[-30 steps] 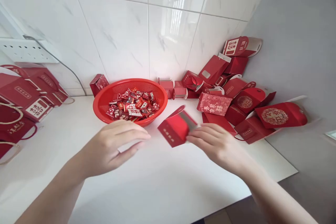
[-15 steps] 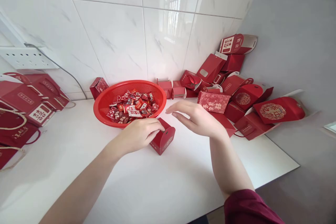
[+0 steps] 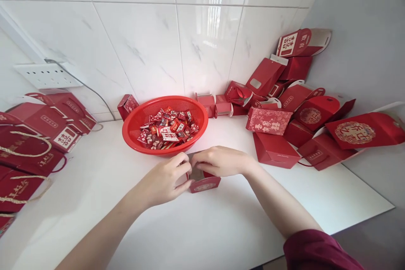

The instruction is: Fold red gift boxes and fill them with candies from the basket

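A small red paper gift box (image 3: 204,182) stands on the white counter (image 3: 196,228) just in front of a red plastic basket (image 3: 136,118) filled with wrapped sweets (image 3: 167,131). My left hand (image 3: 166,177) pinches the box's left top edge. From the other side my right hand (image 3: 221,161) curls its fingers over the box's top and grips it. Both hands meet above the box's open mouth, whose grey inside shows between them.
A heap of red folded boxes (image 3: 297,105) fills the back right corner against the tiled wall. Red gift bags with rope handles (image 3: 34,139) crowd the left edge. A white power strip (image 3: 47,76) with a cable hangs on the wall at left.
The right hand carried the box in the air, then the left hand set it on the counter. Now both hands are closed on its top, and it faces me.
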The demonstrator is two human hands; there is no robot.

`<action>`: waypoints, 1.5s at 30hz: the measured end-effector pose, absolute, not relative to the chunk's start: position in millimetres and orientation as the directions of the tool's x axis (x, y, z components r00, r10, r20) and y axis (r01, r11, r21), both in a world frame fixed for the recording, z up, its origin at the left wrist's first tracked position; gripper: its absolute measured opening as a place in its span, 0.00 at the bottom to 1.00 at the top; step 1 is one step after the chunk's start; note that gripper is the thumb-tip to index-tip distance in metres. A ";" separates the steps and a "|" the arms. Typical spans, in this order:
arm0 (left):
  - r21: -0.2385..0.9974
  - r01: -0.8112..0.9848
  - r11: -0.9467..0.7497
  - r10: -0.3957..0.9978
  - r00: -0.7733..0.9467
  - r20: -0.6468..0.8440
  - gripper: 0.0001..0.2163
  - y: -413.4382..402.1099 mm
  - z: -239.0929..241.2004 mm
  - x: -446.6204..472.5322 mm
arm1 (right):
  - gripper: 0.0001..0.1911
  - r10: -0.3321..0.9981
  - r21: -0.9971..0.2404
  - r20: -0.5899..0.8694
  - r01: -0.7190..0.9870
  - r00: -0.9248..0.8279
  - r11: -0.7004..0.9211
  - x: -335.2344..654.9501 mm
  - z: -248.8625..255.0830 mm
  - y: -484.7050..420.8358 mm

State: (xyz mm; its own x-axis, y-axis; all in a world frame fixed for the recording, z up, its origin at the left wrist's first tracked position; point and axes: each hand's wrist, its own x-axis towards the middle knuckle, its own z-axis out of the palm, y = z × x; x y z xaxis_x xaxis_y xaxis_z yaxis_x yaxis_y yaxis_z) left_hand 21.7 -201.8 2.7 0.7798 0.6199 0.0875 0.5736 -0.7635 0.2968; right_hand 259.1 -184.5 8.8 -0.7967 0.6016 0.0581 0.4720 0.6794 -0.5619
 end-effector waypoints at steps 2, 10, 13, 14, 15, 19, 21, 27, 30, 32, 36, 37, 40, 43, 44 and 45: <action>0.298 0.600 -0.743 0.645 0.761 0.077 0.05 -202.4 2.5 14.4 | 0.09 0.600 -0.556 0.117 0.449 -0.791 0.700 256.9 8.2 -185.1; 0.257 0.672 -0.695 0.707 0.703 0.072 0.09 -202.3 13.1 1.8 | 0.09 0.741 -0.491 0.148 0.602 -0.655 0.630 280.0 15.9 -189.6; 0.304 0.710 -0.635 0.747 0.665 0.007 0.08 -202.2 14.9 0.0 | 0.14 0.763 -0.455 0.004 0.678 -0.647 0.577 284.7 15.9 -189.6; 0.326 0.718 -0.614 0.756 0.654 -0.017 0.09 -201.8 15.3 -0.5 | 0.16 0.754 -0.461 -0.022 0.676 -0.656 0.575 284.3 15.4 -189.6; 0.352 0.722 -0.595 0.761 0.647 -0.040 0.10 -201.1 15.6 -0.7 | 0.18 0.739 -0.479 -0.039 0.662 -0.672 0.577 283.3 14.6 -189.5; 0.501 0.691 -0.521 0.744 0.655 -0.130 0.11 -195.6 13.1 0.8 | 0.25 0.656 -0.582 -0.083 0.570 -0.750 0.579 277.7 8.1 -187.5; 0.578 0.676 -0.457 0.738 0.651 -0.177 0.11 -192.3 8.0 4.0 | 0.24 0.651 -0.583 -0.124 0.586 -0.749 0.563 276.2 2.4 -183.8; 0.592 0.718 -0.365 0.775 0.587 -0.235 0.18 -189.9 -12.6 15.2 | 0.12 0.629 -0.561 -0.103 0.567 -0.771 0.603 270.2 -11.8 -169.7; 0.572 0.731 -0.371 0.769 0.587 -0.251 0.24 -194.4 -13.4 16.9 | 0.12 0.639 -0.554 -0.103 0.577 -0.763 0.600 268.0 -8.0 -173.5; 0.559 0.742 -0.371 0.755 0.591 -0.283 0.24 -198.6 -10.2 16.9 | 0.12 0.660 -0.537 -0.125 0.610 -0.741 0.583 268.2 -1.4 -181.4; 0.495 0.765 -0.412 0.740 0.598 -0.308 0.26 -207.6 -3.6 16.7 | 0.13 0.700 -0.537 0.062 0.567 -0.712 0.625 265.2 10.1 -200.1; 0.486 0.762 -0.429 0.732 0.608 -0.307 0.26 -209.6 -2.7 16.9 | 0.13 0.718 -0.523 0.126 0.569 -0.685 0.634 262.7 10.7 -203.7; 0.472 0.761 -0.446 0.723 0.617 -0.310 0.25 -214.1 -1.7 18.4 | 0.16 0.773 -0.407 0.228 0.664 -0.592 0.627 251.7 5.8 -210.1; 0.454 0.777 -0.435 0.743 0.595 -0.307 0.25 -216.0 -3.1 20.2 | 0.18 0.832 -0.246 0.186 0.795 -0.522 0.554 239.8 -5.3 -211.0; 0.451 0.783 -0.428 0.750 0.586 -0.306 0.26 -216.2 -4.0 20.8 | 0.18 0.851 -0.207 0.142 0.825 -0.506 0.526 236.3 -9.5 -210.4; 0.447 0.790 -0.421 0.758 0.576 -0.305 0.26 -216.2 -5.0 21.4 | 0.17 0.865 -0.183 0.089 0.846 -0.493 0.501 233.1 -13.6 -209.3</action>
